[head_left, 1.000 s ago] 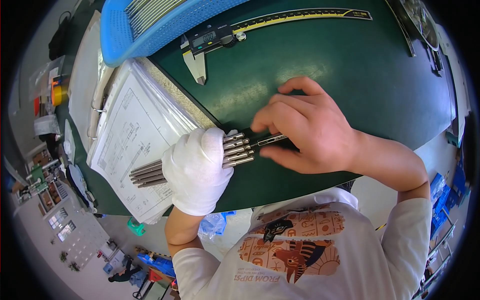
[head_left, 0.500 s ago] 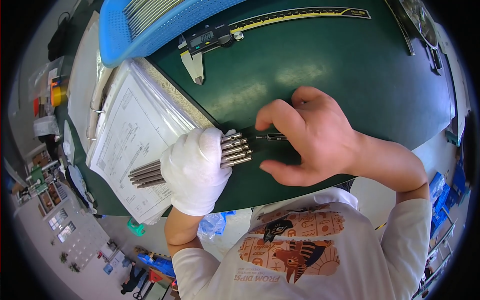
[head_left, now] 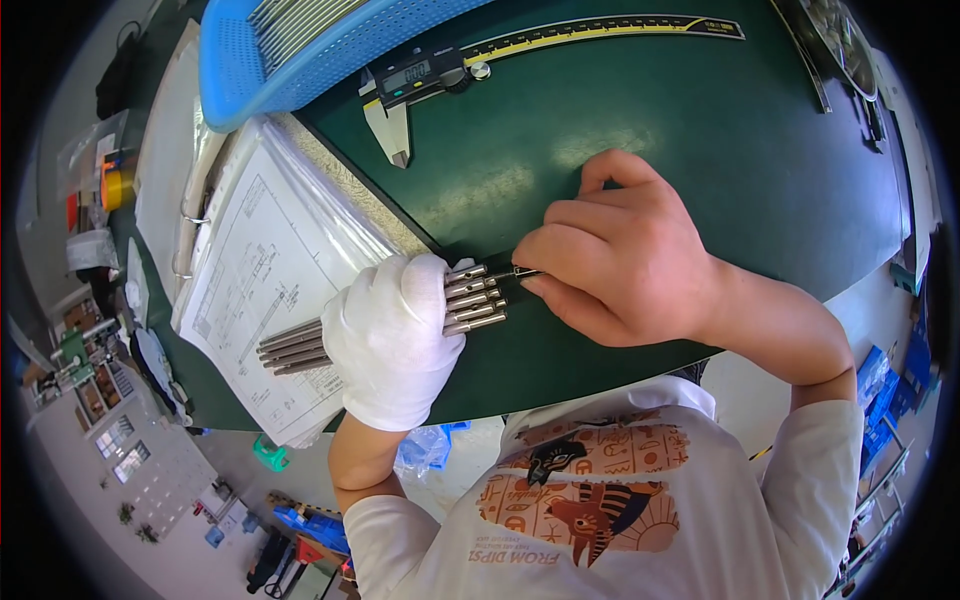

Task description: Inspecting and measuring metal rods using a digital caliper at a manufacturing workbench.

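Note:
My left hand (head_left: 392,335), in a white glove, is closed around a bundle of several slim metal rods (head_left: 476,305). The rods' bored ends point right, and their other ends stick out to the left above a drawing. My bare right hand (head_left: 628,262) pinches a small, thin black tool (head_left: 526,271) between thumb and forefinger. Its narrow tip points at the upper rod ends; whether it sits inside a bore I cannot tell. Most of the tool is hidden by my fingers.
A digital caliper (head_left: 420,78) lies on the green table (head_left: 700,130) beyond my hands. At the far left stands a blue basket (head_left: 228,75) with more rods. A binder of technical drawings (head_left: 250,260) lies under my left hand. Metal parts (head_left: 840,45) are at the far right.
My right hand's thumb and fingers, spread around the black tool before, have closed on it. The tool has shifted left toward the rod ends. My left hand has barely moved.

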Available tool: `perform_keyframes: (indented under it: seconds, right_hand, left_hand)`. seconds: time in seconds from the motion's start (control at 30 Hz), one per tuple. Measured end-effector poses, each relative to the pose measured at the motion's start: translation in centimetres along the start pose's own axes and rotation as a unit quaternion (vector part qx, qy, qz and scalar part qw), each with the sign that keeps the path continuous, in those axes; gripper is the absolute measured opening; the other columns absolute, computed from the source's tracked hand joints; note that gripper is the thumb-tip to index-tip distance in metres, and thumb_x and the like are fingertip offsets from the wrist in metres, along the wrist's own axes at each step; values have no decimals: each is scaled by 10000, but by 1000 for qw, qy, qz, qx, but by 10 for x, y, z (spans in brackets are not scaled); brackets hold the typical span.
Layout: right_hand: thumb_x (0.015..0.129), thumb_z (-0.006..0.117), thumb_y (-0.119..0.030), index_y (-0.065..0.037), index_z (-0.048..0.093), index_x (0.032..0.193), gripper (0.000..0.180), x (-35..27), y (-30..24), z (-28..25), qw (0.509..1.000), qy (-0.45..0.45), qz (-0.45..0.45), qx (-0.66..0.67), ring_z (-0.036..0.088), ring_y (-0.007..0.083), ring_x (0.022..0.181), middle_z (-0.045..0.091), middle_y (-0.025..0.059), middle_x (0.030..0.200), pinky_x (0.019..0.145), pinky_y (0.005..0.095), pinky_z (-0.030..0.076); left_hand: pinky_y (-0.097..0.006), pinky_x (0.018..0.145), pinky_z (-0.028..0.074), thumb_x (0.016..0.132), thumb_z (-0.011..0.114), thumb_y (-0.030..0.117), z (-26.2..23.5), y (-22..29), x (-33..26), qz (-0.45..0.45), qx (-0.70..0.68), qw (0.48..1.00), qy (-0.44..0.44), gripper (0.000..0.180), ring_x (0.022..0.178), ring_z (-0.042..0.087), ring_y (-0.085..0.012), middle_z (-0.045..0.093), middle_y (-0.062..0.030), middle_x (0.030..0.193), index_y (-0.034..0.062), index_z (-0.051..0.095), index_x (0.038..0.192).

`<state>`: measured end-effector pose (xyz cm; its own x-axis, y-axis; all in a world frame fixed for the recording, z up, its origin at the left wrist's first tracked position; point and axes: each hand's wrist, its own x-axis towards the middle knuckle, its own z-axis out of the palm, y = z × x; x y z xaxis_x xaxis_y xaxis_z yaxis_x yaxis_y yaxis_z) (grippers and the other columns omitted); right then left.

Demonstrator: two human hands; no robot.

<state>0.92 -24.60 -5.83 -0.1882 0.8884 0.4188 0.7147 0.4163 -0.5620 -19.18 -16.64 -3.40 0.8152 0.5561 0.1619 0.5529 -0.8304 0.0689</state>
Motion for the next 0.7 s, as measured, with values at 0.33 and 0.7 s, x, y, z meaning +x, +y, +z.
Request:
perform_keyframes:
  seconds: [0.33, 0.7]
  right_hand:
    - [694, 732, -198, -102, 621, 771, 166, 4, 3, 4, 996, 55, -42, -59, 496, 204, 545, 496, 11, 621, 694, 350, 425]
    - [743, 719, -200, -101, 548, 782, 202, 4, 1, 1, 999, -8, 15, 29, 479, 225, 487, 489, 5, 563, 604, 337, 384]
  left_hand:
    - [-429, 566, 408, 616, 696, 68, -1, 0, 0, 5, 17, 1000, -17, 324, 631, 544, -307, 547, -74, 714, 99, 524, 889]
    - [-406, 517, 397, 627, 685, 133, 3, -3, 0, 29, 32, 999, 9, 277, 597, 541, -242, 513, -33, 690, 121, 532, 858]
